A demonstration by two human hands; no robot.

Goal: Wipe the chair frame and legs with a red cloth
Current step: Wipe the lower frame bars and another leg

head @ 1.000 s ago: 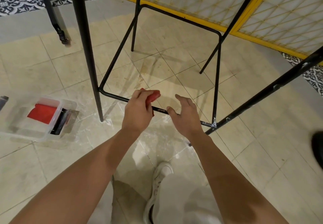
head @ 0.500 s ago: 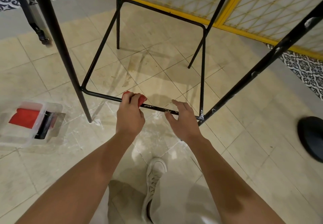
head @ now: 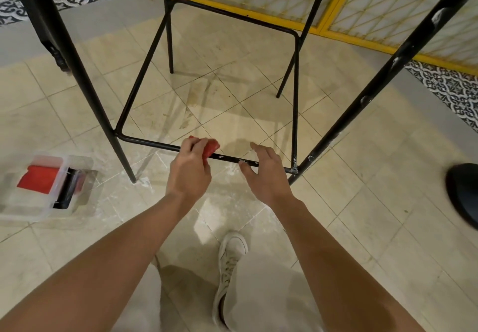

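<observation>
Small shift only: left hand (head: 190, 173) and its red cloth (head: 211, 148) have crept a little rightward along the lower front rail (head: 152, 143) since a second ago, and the right hand (head: 266, 173) has slid nearer the right corner. Nearest, a white shoe (head: 230, 256) and pale trouser legs sit on the tiled floor, with both bare forearms reaching forward. Left hand's fingers are curled round the bunched cloth, pressing it onto the rail about midway along. Right hand holds nothing; its fingers are loosely spread over the rail just beside the cloth, thumb at the bar, and actual contact cannot be told. White specks (head: 243, 161) mark the rail between the hands, and more show at the weld joint (head: 293, 169). Step in hand, by judgement: wiping the front rail, with the stretch toward the right corner not yet covered. Next move likely calls for a firm slide right through the specks to the joint, right hand giving way. To the left, a clear plastic box (head: 15, 212) holds another red item. Farther off, the speckled right front leg (head: 362, 104), side rails and back rail (head: 232, 16) appear unwiped, so plenty of work seems left.
</observation>
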